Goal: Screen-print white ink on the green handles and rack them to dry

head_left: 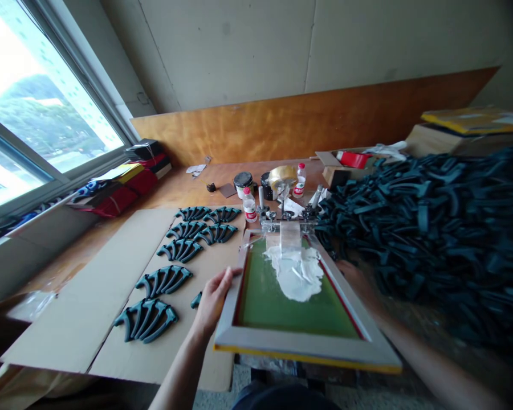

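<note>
Left hand (pixel 214 296) at screen frame's (pixel 228 307) left edge, fingers curled; right hand (pixel 350 273) by opposite edge, grip unclear. White paste (pixel 297 279) on mesh.

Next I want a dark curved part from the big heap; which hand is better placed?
Right, I'd judge: the right hand is beside the heap of dark curved parts. The left hand is across the screen-printing frame, over by the cardboard.
</note>
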{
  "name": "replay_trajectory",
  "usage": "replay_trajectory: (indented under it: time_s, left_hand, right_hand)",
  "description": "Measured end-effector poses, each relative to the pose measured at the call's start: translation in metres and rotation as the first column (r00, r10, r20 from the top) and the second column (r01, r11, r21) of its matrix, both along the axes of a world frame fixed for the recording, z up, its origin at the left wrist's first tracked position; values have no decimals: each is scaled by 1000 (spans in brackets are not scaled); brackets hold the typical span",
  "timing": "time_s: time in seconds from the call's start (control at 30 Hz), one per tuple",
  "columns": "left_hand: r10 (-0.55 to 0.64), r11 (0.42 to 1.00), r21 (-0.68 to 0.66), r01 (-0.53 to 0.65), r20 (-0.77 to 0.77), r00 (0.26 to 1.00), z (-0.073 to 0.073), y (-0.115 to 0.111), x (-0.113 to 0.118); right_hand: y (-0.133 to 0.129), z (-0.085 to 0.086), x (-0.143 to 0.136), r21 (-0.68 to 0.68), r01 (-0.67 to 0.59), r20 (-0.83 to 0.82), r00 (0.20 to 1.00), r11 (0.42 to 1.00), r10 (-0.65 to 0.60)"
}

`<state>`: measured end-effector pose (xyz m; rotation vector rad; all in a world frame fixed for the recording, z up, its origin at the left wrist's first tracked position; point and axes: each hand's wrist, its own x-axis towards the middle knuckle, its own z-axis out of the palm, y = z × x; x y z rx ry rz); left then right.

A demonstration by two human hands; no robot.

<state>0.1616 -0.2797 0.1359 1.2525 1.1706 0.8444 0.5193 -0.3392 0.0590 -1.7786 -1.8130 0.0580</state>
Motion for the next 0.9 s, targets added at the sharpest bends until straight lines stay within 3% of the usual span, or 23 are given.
replay_trajectory:
  time_s: [0.07, 0.13, 0.2, 0.27, 0.33, 0.47, 0.6, 0.63, 0.7, 0.8, 0.9]
  left_hand:
    - [-36, 996, -83, 30, -72, 997, -39, -11, -5]
    - [-35, 994, -108, 19, -148, 988, -73, -16, -5]
    - [-26, 995, -95, 3, -239, 971, -98, -15, -2]
    - [-30, 997, -81, 6, -304, 952, -111, -13, -1]
    - [-50, 997, -76, 25, -344, 938, -115, -11, -2]
    - [-90, 995, -73, 68, -358, 929, -115, -10, -6]
    - [-79, 996, -65, 60, -358, 930, -116, -11, -5]
    - [-78, 996, -63, 59, -355, 932, -117, -11, -5]
    - [-72, 996, -65, 52, -346, 935, -117, -11, -4]
    - [-57, 996, -89, 29, -328, 943, -118, -11, -3]
    - [-35, 993, -115, 0, -304, 952, -118, -12, -3]
  right_hand:
    - [18, 17, 6, 74, 53, -15, 999, 996, -52]
    - [40, 33, -7, 113, -2, 27, 1000, 994, -2]
    - [57, 43, -31, 34, -126, 123, 985, 991, 121]
    - [64, 44, -56, -133, -210, 183, 955, 969, 233]
    - [56, 37, -72, -237, -267, 195, 929, 934, 315]
    - [14, 19, -71, -200, -484, 230, 822, 852, 521]
    - [-4, 24, -55, -263, -638, 205, 696, 723, 688]
    - [-2, 27, -54, -279, -642, 183, 695, 715, 695]
    - [2, 27, -57, -241, -599, 175, 747, 764, 641]
    - [-8, 14, -66, 18, -532, 281, 815, 847, 506]
    - [-29, 1, -69, 157, -584, 344, 788, 797, 510]
